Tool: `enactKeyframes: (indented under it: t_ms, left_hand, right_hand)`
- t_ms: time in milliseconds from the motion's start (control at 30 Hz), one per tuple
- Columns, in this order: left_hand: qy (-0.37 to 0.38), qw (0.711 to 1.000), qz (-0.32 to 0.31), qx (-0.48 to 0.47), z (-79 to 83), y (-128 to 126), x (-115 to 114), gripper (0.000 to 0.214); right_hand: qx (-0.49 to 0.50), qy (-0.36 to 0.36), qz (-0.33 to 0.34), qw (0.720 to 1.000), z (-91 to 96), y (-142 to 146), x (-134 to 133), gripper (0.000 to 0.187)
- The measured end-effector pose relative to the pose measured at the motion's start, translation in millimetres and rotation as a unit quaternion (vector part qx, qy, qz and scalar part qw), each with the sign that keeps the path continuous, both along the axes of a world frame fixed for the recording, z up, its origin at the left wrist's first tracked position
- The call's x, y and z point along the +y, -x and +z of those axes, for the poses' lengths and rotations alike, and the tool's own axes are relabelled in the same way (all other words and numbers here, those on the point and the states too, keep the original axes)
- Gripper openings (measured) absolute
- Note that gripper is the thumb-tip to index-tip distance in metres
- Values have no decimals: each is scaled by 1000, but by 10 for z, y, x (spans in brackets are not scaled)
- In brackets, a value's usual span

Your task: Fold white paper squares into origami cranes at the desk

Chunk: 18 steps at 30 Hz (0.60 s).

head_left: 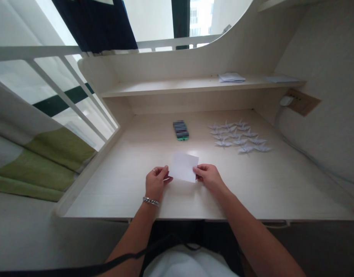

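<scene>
A small white sheet of paper [184,166] is held just above the pale wooden desk [266,188], near its front edge. My left hand [156,182], with a ring and a chain bracelet, pinches the sheet's lower left corner. My right hand [209,176] pinches its right edge. Both hands have their fingers curled closed on the paper. The sheet looks folded, roughly rectangular, tilted slightly.
Several folded white paper cranes [239,137] lie in rows at the back right of the desk. A small dark and green object [180,130] sits at the back centre. A stack of white paper [231,78] rests on the shelf above. A wall socket with plug [286,100] is at right.
</scene>
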<state>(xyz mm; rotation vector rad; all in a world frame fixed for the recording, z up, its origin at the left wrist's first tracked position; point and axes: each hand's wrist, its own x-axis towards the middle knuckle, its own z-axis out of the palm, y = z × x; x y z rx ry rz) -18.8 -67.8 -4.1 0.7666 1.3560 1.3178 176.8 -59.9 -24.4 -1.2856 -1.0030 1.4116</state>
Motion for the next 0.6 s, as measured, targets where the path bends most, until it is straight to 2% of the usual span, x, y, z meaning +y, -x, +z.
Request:
enactKeyframes:
  t_ms: [233, 600]
  left_hand:
    - [16, 996, -77, 30, -43, 9, -126, 39]
    - [10, 993, -105, 51, -120, 5, -140, 35]
  right_hand:
    - [-6, -7, 45, 999, -1, -145, -186, 24]
    - [-10, -48, 21, 999, -143, -193, -215, 27]
